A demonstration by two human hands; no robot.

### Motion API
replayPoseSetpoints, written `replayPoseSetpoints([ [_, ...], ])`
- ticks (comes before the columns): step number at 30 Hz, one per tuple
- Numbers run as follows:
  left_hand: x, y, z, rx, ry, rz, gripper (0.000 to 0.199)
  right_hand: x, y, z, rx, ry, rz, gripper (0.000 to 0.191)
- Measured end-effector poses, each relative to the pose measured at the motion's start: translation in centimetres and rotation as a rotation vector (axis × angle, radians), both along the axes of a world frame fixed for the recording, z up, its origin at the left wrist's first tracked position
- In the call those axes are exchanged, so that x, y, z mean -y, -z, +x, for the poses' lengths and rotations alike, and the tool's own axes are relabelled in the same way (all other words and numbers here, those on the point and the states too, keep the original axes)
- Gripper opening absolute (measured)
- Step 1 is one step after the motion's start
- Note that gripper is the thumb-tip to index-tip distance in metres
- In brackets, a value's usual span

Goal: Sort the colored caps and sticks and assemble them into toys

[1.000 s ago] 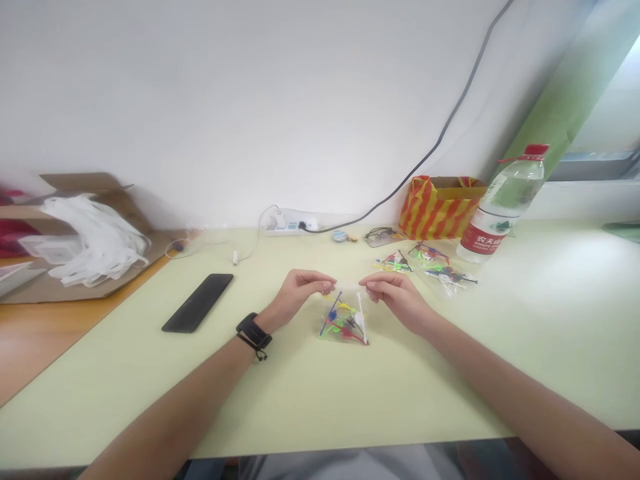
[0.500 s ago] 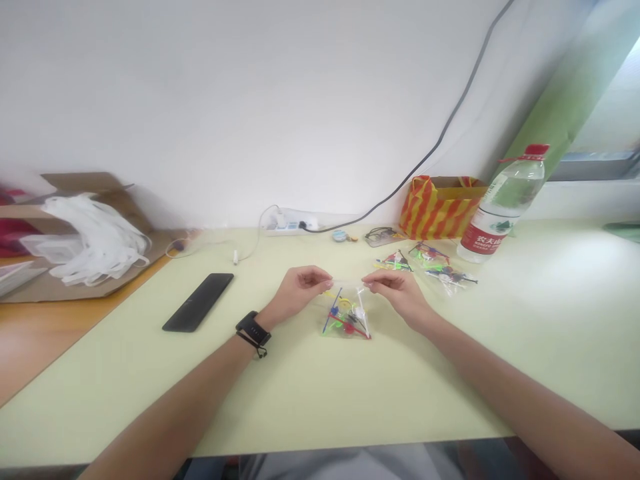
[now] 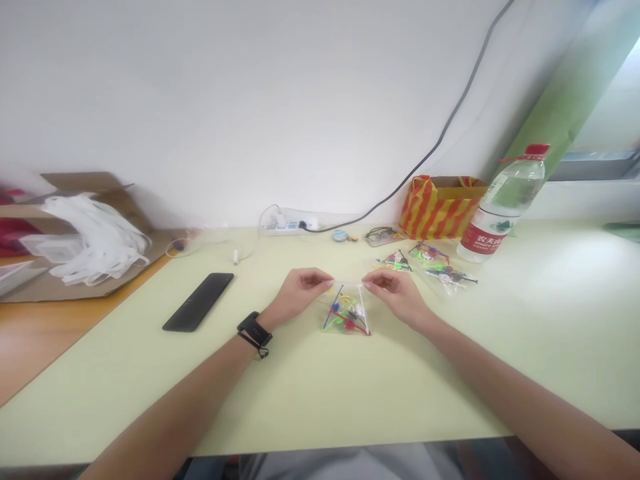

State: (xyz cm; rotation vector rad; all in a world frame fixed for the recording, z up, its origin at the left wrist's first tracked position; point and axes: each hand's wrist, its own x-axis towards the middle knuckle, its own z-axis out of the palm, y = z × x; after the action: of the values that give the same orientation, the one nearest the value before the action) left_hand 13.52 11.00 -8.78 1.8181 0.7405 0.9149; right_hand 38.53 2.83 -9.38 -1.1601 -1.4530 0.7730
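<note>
Pale green table across most of the frame, grey-white wall behind. Open cardboard box at far left, white straps heaped in it. Plastic water bottle, red cap, right of frame, beside a red-and-yellow striped bag. Left hand and right hand at centre, level, facing each other; black watch on the left wrist. Black slab, probably a phone, left of centre. Clear plastic pouch between the hands, just below frame centre: left thumb and forefinger pinch its upper left corner, right thumb and forefinger its upper right one, other fingers curled in. Can't tell if its bottom touches the table. More pouches of coloured parts upper right of the hands. Power strip by the wall. Inside the held pouch: blue rod, white rod, red rod, small yellow and green bits. Step in hand looks like working along the pouch's top edge; can't tell if it is sealed. Next move, my judgement, calls for light, even pinches and a flat edge, parts well below the fingertips
</note>
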Motion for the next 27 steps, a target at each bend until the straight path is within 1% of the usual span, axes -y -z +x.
replayPoseSetpoints([
  [2, 0.0, 0.1, 0.1, 0.002, 0.003, 0.024, 0.029, -0.1, 0.1, 0.0, -0.008, -0.019, 0.005, 0.027],
  [6, 0.1, 0.0, 0.1, 0.039, 0.017, 0.008, 0.027, -0.1, 0.0, 0.0, -0.087, -0.054, -0.022, 0.027],
  [11, 0.2, -0.5, -0.1, 0.027, 0.007, -0.026, 0.019, 0.3, -0.6, -0.2, -0.133, 0.003, -0.07, 0.02],
  [14, 0.4, -0.6, -0.2, 0.054, 0.024, -0.046, 0.015, 0.4, -0.7, -0.3, -0.121, 0.026, -0.049, 0.015],
  [17, 0.4, -0.6, -0.2, 0.108, 0.008, -0.056, 0.023, 0.4, -0.7, -0.3, -0.095, 0.022, -0.007, 0.013],
  [21, 0.3, -0.3, -0.2, 0.066, -0.007, -0.035, 0.02, 0.4, -0.7, -0.2, -0.082, 0.024, 0.019, 0.01],
  [27, 0.4, -0.4, -0.4, 0.077, 0.015, -0.047, 0.021, 0.7, -0.9, 0.0, -0.031, -0.053, 0.042, 0.013],
])
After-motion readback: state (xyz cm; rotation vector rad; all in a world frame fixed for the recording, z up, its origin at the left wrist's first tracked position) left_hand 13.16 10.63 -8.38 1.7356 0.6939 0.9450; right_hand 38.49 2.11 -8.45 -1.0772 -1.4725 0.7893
